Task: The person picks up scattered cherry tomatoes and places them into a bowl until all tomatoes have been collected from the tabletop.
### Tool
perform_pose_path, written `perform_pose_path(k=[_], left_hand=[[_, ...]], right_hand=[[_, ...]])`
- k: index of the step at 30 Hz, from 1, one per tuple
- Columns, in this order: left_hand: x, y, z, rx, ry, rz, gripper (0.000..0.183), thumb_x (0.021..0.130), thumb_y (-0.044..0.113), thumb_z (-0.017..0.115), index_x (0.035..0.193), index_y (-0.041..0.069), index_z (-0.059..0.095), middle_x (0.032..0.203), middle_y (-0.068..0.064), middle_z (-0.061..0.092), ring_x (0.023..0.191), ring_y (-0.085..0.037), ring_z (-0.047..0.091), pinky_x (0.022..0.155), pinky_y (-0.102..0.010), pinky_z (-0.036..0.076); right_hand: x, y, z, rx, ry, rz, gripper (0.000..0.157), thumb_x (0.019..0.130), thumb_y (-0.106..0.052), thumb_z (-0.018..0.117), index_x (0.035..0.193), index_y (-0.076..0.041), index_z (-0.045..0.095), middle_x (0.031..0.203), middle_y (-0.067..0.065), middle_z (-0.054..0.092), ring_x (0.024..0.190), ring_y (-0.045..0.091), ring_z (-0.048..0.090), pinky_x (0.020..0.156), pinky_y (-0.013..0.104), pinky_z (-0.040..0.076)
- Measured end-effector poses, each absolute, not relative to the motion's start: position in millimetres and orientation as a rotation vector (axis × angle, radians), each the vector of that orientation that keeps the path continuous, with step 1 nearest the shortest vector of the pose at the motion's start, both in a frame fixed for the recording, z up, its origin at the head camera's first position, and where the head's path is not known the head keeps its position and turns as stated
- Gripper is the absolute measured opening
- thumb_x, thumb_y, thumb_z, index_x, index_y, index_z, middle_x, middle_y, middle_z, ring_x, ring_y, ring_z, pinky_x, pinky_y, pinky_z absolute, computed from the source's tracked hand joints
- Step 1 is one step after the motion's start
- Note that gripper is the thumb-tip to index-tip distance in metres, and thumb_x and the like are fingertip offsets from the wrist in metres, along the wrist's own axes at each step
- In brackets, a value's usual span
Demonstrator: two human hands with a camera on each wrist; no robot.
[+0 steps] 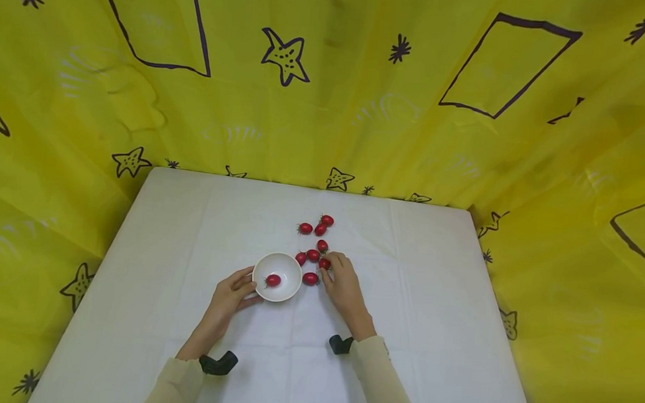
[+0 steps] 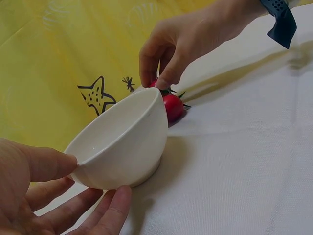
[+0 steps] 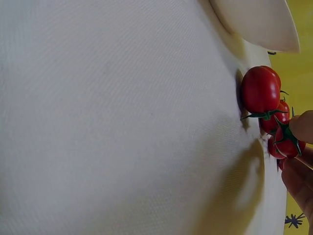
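A white bowl (image 1: 290,266) stands left of a group of cherry tomatoes, with one cherry tomato (image 1: 273,280) inside it. My left hand (image 1: 228,298) holds the bowl's near-left side; in the left wrist view the thumb lies at the rim and the fingers reach under the bowl wall (image 2: 128,152). To the right, my right hand (image 1: 344,288) pinches a cherry tomato (image 1: 324,263) between thumb and fingertips. In the right wrist view that tomato (image 3: 285,141) shows its green calyx. Another tomato (image 1: 310,279) lies between the bowl and my right hand.
Two tomatoes, one of them here (image 1: 312,255), lie by the bowl's far-right rim, with another (image 1: 322,246) just beyond. Farther back is a cluster of three (image 1: 305,228). A white cloth (image 1: 434,284) covers the table, and a patterned yellow curtain (image 1: 328,114) surrounds it.
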State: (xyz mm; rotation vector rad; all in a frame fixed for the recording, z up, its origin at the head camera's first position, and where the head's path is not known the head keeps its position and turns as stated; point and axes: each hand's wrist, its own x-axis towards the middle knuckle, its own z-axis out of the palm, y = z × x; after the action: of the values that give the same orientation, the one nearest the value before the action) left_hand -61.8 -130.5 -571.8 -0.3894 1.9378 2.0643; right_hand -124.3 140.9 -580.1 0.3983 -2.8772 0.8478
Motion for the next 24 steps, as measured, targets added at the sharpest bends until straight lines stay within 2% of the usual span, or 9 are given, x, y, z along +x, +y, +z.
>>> perform_pose_path(k=[14,24], left_hand=[[-64,-130,-572,-0.415,1.946,2.049,0.050,0.105,0.003,0.055,0.154,0.000,0.045,0.153,-0.031,0.052,0.124,-0.036,0.068,0.105,-0.047,0.060],[-62,-131,-570,-0.399,1.939,2.055,0.050,0.106,0.005,0.056,0.155,0.001,0.045,0.153,-0.030,0.052,0.127,-0.040,0.066,0.105,-0.047,0.058]], right_hand=[[-119,134,-565,0.443,-2.751,1.015,0.033,0.096,-0.010,0.075,0.128,-0.005,0.067,0.131,0.012,0.066,0.126,0.029,0.063,0.111,0.039,0.057],[-115,125,-554,0.554,-2.633,1.309,0.037,0.094,-0.005,0.076,0.130,-0.003,0.066,0.128,0.009,0.067,0.116,0.023,0.066,0.098,0.037,0.064]])
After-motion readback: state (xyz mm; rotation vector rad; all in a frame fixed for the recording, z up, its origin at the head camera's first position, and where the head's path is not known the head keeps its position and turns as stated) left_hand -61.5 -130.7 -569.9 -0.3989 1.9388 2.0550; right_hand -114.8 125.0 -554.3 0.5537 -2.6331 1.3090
